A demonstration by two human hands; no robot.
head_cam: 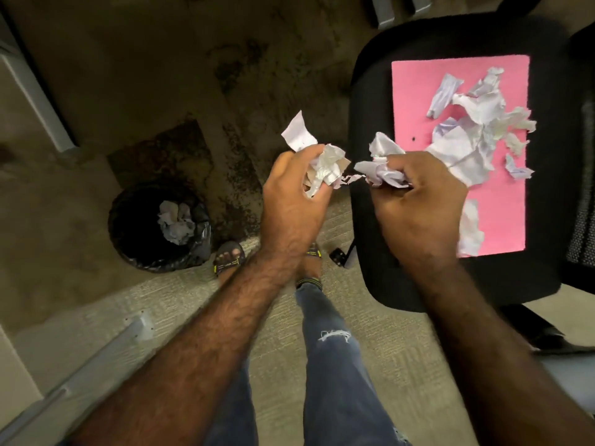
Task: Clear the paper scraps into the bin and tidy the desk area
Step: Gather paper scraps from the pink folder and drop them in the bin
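My left hand [291, 201] is closed around a wad of white paper scraps [325, 167], one flat piece sticking up above the fingers. My right hand [418, 207] grips another crumpled bundle of scraps [381, 162] over the left edge of a black chair seat [370, 91]. Several more torn and crumpled scraps [473, 130] lie on a pink sheet [415, 91] on that seat. A round black-lined bin [128, 220] stands on the floor to the left, with crumpled paper [175, 222] inside it.
Stained carpet [161, 75] stretches beyond the bin. Grey metal desk legs cross the left edge [35, 91] and lower left [106, 352]. My legs in jeans and sandalled feet [228, 257] stand between the bin and the chair. The chair's mesh back [582, 188] is at the right edge.
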